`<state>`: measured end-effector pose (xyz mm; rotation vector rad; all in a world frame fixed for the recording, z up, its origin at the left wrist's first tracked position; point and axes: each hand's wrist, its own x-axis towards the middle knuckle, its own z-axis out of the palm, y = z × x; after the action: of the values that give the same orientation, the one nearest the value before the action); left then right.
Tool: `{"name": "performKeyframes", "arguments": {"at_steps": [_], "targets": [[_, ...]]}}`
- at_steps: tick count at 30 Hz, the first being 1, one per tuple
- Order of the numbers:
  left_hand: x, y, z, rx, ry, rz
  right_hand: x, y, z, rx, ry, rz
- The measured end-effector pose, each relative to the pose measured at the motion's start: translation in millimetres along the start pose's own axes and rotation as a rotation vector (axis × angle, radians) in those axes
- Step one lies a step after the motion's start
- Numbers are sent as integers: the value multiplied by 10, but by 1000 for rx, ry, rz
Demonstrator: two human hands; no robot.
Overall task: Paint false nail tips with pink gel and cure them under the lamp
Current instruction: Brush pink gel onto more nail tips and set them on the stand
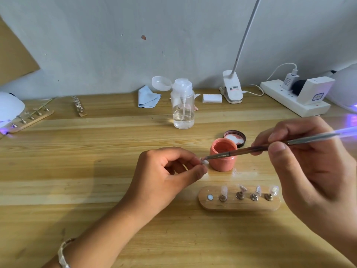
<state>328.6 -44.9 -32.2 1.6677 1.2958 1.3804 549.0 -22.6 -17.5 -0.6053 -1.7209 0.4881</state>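
Observation:
My left hand [170, 171] pinches a small pale nail tip [204, 161] between thumb and forefinger above the table. My right hand [313, 161] grips a thin brush [251, 149], and its bristle end touches the nail tip. Right behind the tip stands an open pink gel jar [222, 160], with its lid [234, 137] lying upside down further back. In front, a wooden holder [239, 205] carries several clear nail tips on metal stands; its leftmost spot is bare. One curing lamp [9, 109] glows violet at the far left, another [345, 89] at the far right.
A clear pump bottle [182, 105] with liquid stands mid-table, beside a blue cloth [147, 97] and white pads [212, 98]. A clip desk lamp [231, 88] and a power strip [293, 97] sit at the back right. Two more nail holders [31, 118] [79, 106] lie back left.

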Motion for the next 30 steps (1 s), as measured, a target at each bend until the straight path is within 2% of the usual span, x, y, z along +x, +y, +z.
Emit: {"name": "performKeyframes", "arguments": {"at_steps": [30], "targets": [[6, -30, -8, 22, -19, -5, 5, 47, -7, 25, 6, -15]]}}
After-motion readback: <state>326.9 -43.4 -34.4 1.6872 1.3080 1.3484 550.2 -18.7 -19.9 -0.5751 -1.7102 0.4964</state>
